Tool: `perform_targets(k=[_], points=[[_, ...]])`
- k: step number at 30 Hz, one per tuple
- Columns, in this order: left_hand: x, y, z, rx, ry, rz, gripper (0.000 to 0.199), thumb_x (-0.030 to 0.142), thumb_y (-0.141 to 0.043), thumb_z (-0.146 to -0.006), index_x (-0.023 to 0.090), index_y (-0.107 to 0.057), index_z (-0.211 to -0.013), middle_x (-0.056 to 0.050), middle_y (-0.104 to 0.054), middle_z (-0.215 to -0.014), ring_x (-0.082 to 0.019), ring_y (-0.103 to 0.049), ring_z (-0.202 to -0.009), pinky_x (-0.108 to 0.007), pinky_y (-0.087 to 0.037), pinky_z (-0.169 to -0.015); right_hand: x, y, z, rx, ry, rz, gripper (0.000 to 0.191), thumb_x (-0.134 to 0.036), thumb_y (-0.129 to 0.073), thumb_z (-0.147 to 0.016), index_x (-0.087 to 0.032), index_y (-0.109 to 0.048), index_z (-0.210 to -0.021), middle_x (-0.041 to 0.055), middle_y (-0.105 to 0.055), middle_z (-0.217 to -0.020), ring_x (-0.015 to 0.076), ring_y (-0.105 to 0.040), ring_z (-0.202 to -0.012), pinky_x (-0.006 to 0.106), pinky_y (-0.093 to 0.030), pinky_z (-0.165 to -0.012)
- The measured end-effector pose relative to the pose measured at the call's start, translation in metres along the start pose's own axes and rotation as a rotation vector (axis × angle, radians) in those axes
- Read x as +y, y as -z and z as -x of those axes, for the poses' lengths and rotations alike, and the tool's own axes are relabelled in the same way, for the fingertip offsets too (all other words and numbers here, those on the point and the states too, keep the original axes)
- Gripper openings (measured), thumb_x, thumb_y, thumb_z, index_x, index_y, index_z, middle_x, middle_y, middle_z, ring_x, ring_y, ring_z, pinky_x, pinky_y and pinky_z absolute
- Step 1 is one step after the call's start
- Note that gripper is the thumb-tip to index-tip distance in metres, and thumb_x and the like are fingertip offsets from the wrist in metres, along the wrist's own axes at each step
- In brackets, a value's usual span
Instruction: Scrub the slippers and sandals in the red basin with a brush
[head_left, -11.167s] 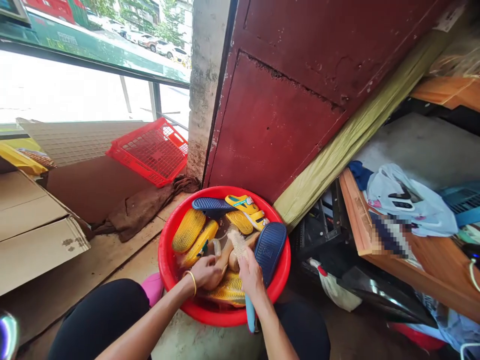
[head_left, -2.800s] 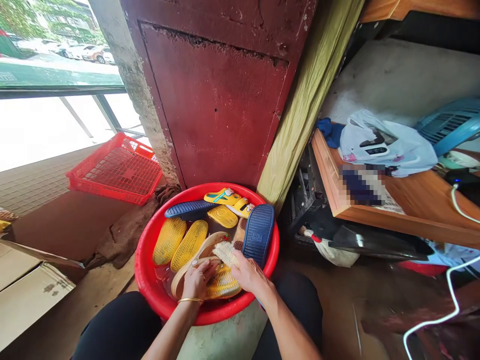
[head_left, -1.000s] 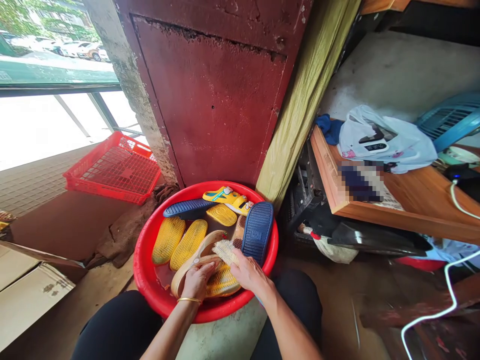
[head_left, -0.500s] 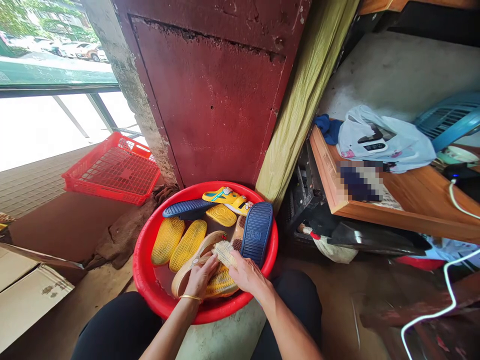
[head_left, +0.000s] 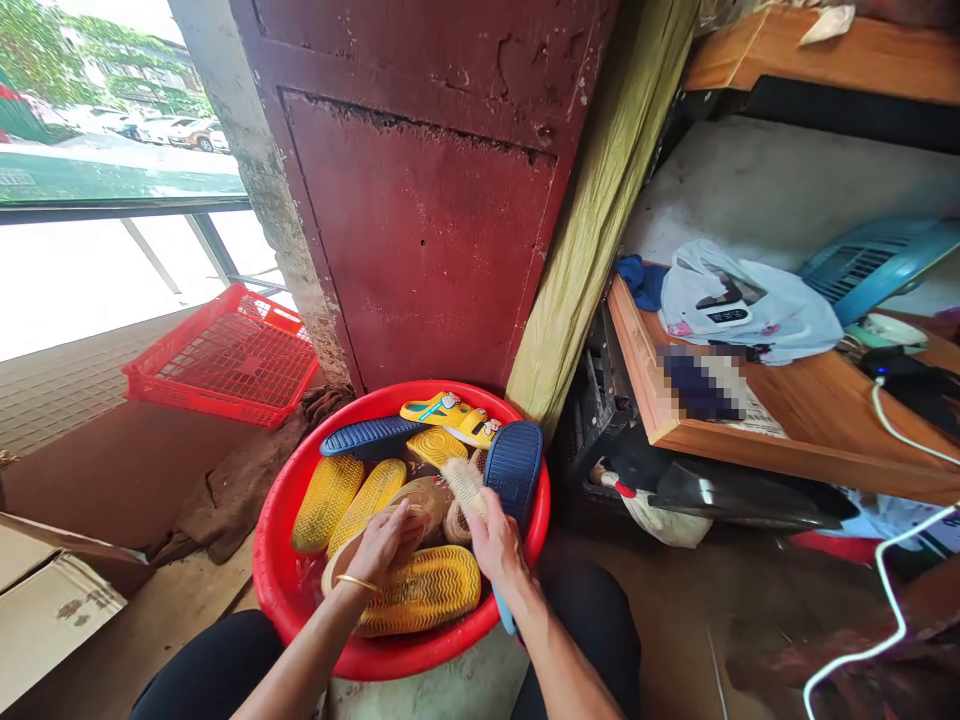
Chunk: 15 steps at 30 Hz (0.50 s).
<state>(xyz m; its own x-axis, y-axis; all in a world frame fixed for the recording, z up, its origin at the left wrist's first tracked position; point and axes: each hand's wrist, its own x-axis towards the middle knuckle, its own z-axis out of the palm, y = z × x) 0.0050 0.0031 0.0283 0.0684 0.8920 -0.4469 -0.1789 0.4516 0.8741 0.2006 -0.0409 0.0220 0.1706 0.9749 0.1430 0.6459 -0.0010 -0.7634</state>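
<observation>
A red basin [head_left: 271, 580] holds water and several sandals. My left hand [head_left: 386, 545] is closed on a beige sandal [head_left: 340, 566] near the basin's front left. My right hand [head_left: 495, 535] grips a brush with pale bristles [head_left: 463, 484] and a light blue handle, held just right of that sandal. A yellow sole [head_left: 431, 590] lies in front of my hands. More yellow soles [head_left: 328, 503] are at the left. Blue slippers [head_left: 514, 468] rest at the right and back, beside a yellow slipper with straps [head_left: 450, 412]. Part of a brown sandal shows behind the brush.
Behind the basin stands a dark red door [head_left: 420, 250]. To the left are a red plastic crate [head_left: 225, 355] and an open cardboard box [head_left: 60, 600]. At the right, a wooden shelf [head_left: 847, 430] bears a plastic bag [head_left: 742, 310] and a blue fan [head_left: 885, 265].
The beige sandal and my left hand have moved left. The brush has come off the sandal and turned more upright. The view has tilted up slightly, and more of the front yellow sole shows.
</observation>
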Motion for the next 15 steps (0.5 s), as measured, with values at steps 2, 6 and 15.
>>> perform_targets(k=[2, 6, 15], points=[[0.015, 0.004, 0.002, 0.004, 0.068, 0.134, 0.022, 0.033, -0.059, -0.094, 0.016, -0.065, -0.082, -0.011, -0.077, -0.083, -0.02, -0.075, -0.079, -0.027, -0.06, -0.07, 0.003, 0.002, -0.005, 0.143, -0.017, -0.034, 0.055, -0.041, -0.033, -0.099, -0.013, -0.046, -0.146, 0.017, -0.067, -0.132, 0.0256, -0.068, -0.114, 0.036, -0.053, -0.094], [0.036, 0.008, 0.011, -0.043, 0.189, 0.367, 0.009, 0.021, -0.06, -0.093, 0.014, -0.066, -0.093, -0.007, -0.075, -0.084, -0.013, -0.072, -0.066, -0.022, -0.059, -0.059, 0.001, -0.003, -0.004, 0.094, 0.085, -0.012, 0.058, -0.043, -0.033, -0.1, -0.017, -0.042, -0.151, 0.0142, -0.069, -0.13, 0.0244, -0.07, -0.11, 0.036, -0.055, -0.093], [0.019, 0.009, 0.01, -0.017, 0.212, 0.394, 0.011, 0.022, -0.066, -0.085, 0.011, -0.067, -0.082, 0.004, -0.051, -0.054, -0.003, -0.037, -0.035, -0.014, -0.031, -0.034, -0.016, -0.025, 0.017, -0.173, 0.261, 0.419, 0.054, -0.025, -0.037, -0.098, -0.022, -0.045, -0.151, 0.0135, -0.076, -0.108, 0.0258, -0.075, -0.084, 0.033, -0.059, -0.073]])
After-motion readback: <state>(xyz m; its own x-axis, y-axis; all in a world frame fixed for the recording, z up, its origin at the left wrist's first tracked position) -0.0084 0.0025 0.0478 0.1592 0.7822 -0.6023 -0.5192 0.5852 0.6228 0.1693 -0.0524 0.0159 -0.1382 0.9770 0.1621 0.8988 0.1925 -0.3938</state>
